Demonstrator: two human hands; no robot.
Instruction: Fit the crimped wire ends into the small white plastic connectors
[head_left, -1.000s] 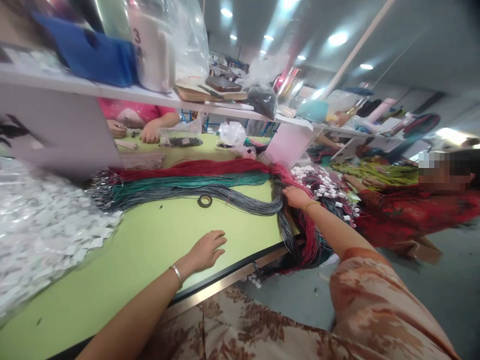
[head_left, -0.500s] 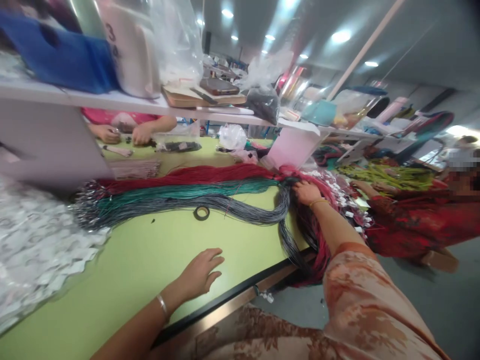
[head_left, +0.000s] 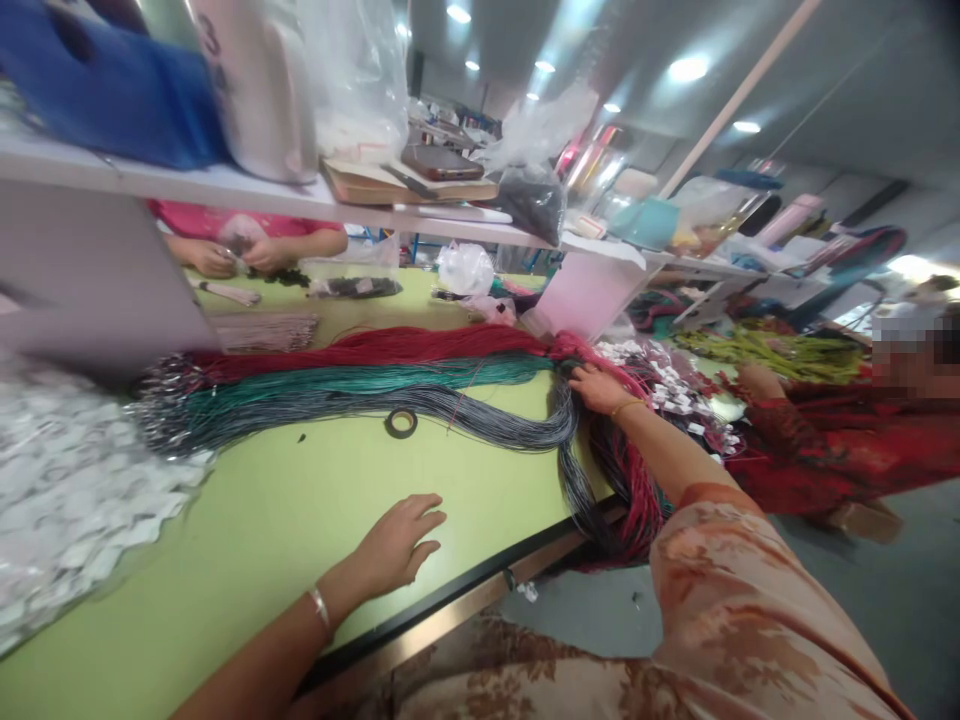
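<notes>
My left hand [head_left: 397,545] rests above the green tabletop [head_left: 300,540] near its front edge, fingers apart and holding nothing. My right hand [head_left: 600,388] is at the right end of the long wire bundles, touching the dark and red strands; its fingertips are partly hidden among them. Red wires [head_left: 375,346], teal wires [head_left: 360,378] and grey wires [head_left: 480,420] lie side by side across the table. The grey bundle bends down over the front edge beside hanging red strands [head_left: 643,500]. A black tape roll [head_left: 401,423] lies just below the grey wires.
White tagged pieces [head_left: 82,490] are heaped at the left. A shelf [head_left: 262,196] holds a phone [head_left: 442,162], a notebook and bags. Across the table, another person's hands [head_left: 240,257] handle small dark parts. A person in red [head_left: 847,440] is at the right.
My right hand has shifted slightly left along the strands. My left hand has barely moved. The hands across the table have come closer together, and the arm of the person in red has moved.
</notes>
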